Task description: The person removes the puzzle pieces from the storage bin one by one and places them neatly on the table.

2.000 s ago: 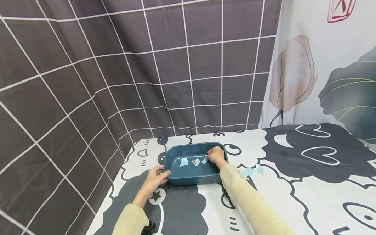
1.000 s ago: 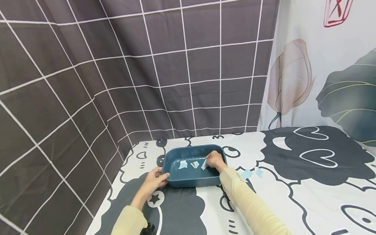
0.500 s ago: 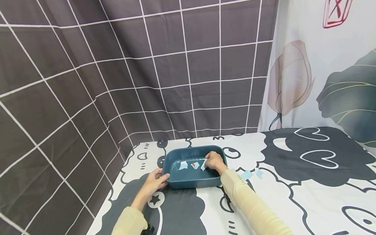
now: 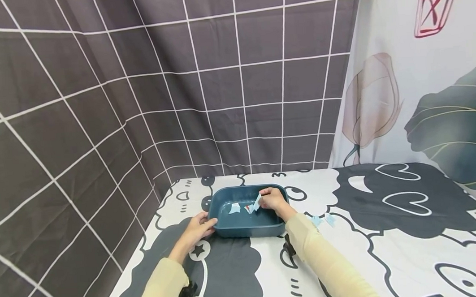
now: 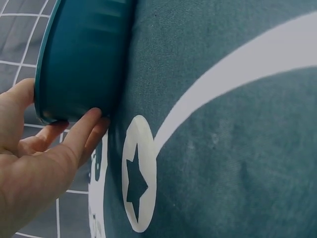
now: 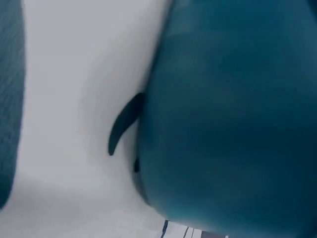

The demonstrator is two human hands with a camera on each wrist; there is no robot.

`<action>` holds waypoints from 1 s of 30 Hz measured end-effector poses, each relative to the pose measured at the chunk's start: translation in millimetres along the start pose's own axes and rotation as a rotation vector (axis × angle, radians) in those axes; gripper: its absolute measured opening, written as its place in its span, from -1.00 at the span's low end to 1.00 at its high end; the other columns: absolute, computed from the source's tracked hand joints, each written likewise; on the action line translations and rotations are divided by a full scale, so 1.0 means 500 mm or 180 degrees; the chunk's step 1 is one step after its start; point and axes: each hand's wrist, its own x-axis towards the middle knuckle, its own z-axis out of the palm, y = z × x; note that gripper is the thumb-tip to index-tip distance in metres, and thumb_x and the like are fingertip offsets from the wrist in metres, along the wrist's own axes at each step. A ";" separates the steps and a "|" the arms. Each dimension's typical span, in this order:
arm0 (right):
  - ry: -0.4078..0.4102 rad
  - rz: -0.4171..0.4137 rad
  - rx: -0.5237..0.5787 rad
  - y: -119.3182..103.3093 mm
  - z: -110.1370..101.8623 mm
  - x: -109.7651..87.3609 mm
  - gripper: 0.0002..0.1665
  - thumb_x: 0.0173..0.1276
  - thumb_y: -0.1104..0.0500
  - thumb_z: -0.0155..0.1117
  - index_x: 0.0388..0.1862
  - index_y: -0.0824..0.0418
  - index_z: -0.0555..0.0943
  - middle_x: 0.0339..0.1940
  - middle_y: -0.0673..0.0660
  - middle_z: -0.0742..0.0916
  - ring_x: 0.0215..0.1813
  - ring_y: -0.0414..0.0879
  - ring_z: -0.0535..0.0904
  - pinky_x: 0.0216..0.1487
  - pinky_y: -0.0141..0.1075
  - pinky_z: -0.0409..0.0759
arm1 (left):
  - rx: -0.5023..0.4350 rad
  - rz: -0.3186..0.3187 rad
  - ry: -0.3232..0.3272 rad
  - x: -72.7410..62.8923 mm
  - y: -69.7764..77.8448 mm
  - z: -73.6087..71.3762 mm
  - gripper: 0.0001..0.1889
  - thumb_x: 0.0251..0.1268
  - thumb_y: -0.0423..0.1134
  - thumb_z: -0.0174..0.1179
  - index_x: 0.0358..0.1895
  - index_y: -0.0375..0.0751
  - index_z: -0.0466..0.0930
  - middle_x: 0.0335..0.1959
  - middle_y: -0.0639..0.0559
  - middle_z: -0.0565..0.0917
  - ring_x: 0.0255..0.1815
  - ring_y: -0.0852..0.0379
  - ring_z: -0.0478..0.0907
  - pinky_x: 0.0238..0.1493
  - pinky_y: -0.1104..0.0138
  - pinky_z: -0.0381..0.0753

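Observation:
A dark blue-green plastic basin [image 4: 248, 232] stands on the patterned cloth in the head view. My left hand [image 4: 198, 229] holds its left end; the left wrist view shows the thumb at the rim and the fingers [image 5: 84, 130] against the outer wall. Over the inside of the basin, my right hand [image 4: 272, 199] pinches a light blue scrap of paper [image 4: 258, 202], tilted up from the floor. Another pale scrap [image 4: 235, 208] and one with a red-orange mark [image 4: 248, 209] lie in the basin. The right wrist view has the basin's outer wall [image 6: 223, 124] but not the right hand.
To the right of the basin, two light blue scraps [image 4: 316, 220] lie on the white cloth [image 4: 349, 268] with its black cartoon print. A dark grid curtain [image 4: 219, 91] hangs behind and on the left, and a floral curtain [image 4: 373, 105] at the right.
My right hand has risen slightly from the basin's floor, lifting the pinched scrap. My left hand stays on the basin's left end.

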 end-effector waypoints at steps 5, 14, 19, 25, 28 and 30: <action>-0.0140 -0.0016 0.0467 -0.016 -0.017 -0.015 -0.43 0.13 0.52 0.13 0.20 0.55 0.42 -0.37 0.05 0.58 -0.50 -0.29 0.53 -0.41 -0.59 0.67 | -0.0021 -0.0015 -0.0037 0.003 -0.004 0.003 -0.55 0.43 -0.33 0.07 0.25 -0.57 0.31 0.20 -0.54 0.48 0.17 -0.29 0.59 0.15 0.10 0.70; -0.0236 -0.0118 0.0577 -0.035 -0.066 -0.044 -0.40 0.22 0.47 0.13 0.30 0.50 0.37 -0.25 0.09 0.59 -0.38 -0.31 0.58 -0.24 -0.58 0.71 | 0.0021 -0.0061 -0.0008 0.008 -0.005 0.006 -0.57 0.42 -0.32 0.08 0.23 -0.56 0.33 0.20 -0.52 0.49 0.18 -0.29 0.58 0.14 0.14 0.71; -0.0180 -0.0139 0.0546 -0.035 -0.102 -0.051 -0.39 0.26 0.46 0.13 0.32 0.50 0.35 -0.16 0.15 0.60 -0.35 -0.32 0.60 -0.15 -0.55 0.73 | 0.0120 -0.0065 -0.0025 0.007 0.000 0.002 -0.54 0.44 -0.30 0.06 0.26 -0.57 0.31 0.21 -0.53 0.47 0.20 -0.30 0.56 0.14 0.14 0.71; -0.0138 -0.0180 0.0448 -0.027 -0.151 -0.059 -0.38 0.28 0.44 0.12 0.34 0.50 0.33 -0.04 0.22 0.62 -0.27 -0.33 0.62 0.00 -0.49 0.73 | 0.0111 -0.0069 -0.0069 0.001 0.004 -0.001 -0.52 0.45 -0.31 0.05 0.29 -0.58 0.27 0.23 -0.56 0.44 0.22 -0.32 0.54 0.17 0.13 0.69; -0.0130 -0.0170 0.0383 -0.021 -0.182 -0.066 -0.36 0.29 0.42 0.12 0.37 0.49 0.30 -0.06 0.18 0.62 -0.25 -0.34 0.62 0.02 -0.50 0.72 | 0.0110 -0.0070 -0.0083 -0.001 0.004 -0.001 -0.51 0.45 -0.30 0.05 0.30 -0.58 0.26 0.25 -0.56 0.42 0.23 -0.32 0.53 0.17 0.14 0.69; -0.0111 -0.0144 0.0356 -0.016 -0.203 -0.071 -0.36 0.31 0.41 0.11 0.38 0.49 0.28 -0.08 0.15 0.62 -0.22 -0.33 0.63 0.03 -0.51 0.71 | 0.0131 -0.0067 -0.0095 -0.001 0.004 0.000 -0.50 0.45 -0.30 0.05 0.30 -0.58 0.25 0.26 -0.57 0.41 0.24 -0.32 0.53 0.18 0.14 0.68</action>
